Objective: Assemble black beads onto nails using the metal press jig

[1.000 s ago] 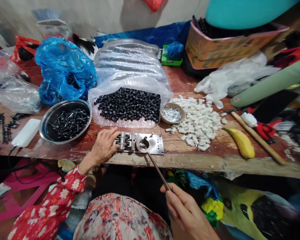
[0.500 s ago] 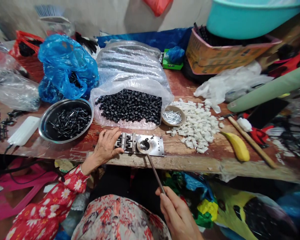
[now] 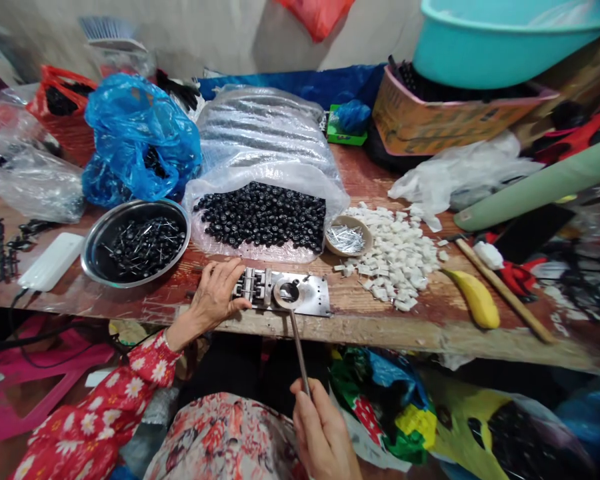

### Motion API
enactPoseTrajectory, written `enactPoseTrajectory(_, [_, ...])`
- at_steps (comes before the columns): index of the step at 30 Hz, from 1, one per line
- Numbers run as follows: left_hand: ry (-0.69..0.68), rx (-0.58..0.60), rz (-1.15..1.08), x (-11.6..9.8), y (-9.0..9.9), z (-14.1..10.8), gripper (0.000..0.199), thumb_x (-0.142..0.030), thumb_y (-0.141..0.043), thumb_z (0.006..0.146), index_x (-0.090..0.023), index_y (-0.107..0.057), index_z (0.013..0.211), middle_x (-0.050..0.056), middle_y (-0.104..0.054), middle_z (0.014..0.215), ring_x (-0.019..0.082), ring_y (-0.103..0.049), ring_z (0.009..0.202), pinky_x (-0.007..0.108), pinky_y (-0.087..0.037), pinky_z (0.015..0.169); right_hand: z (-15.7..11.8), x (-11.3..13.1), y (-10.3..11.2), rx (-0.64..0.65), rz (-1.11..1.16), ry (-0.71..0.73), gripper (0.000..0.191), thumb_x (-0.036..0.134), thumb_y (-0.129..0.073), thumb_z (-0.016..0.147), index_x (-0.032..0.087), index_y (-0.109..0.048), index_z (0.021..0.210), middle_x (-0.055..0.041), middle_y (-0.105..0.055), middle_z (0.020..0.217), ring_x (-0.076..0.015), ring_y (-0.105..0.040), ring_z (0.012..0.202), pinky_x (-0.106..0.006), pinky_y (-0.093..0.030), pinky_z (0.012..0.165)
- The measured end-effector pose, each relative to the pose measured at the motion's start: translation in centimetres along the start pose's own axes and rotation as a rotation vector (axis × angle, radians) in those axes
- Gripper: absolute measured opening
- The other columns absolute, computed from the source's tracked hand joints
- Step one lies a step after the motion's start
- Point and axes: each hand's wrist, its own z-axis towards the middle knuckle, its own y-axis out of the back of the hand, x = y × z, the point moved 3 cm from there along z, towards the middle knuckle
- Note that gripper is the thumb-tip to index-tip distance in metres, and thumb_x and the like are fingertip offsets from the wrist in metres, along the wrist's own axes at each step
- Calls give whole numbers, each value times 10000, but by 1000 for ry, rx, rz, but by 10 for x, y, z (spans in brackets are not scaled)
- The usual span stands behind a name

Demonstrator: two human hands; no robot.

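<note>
Right fingers grip the lever past the bench edge, left fingers a jig.

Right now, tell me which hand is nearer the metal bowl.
Left. The left hand is at the jig, just right of the metal bowl; the right hand grips the rod, farther right.

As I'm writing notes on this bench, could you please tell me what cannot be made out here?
All in the head view:
- Metal jig, left part: partly covered by the left hand.
- Metal rod, gripped section: hidden by the right hand.
- Turquoise basin: cut off by the top edge.
- Black parts, markings: too small.
</note>
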Motion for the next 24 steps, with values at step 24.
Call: enactPoseTrajectory(24, [-111,121,-207,-6,35,28,234,-223,-623,847,-227,-679,1075,85,-732,1231,298,-594,1236,517,-405,1103,41,23,122,-123,-1033,605,424,517,-397,1084,257,-728,1134,-93,-806,937,-225,-719,701,-294,-403,582])
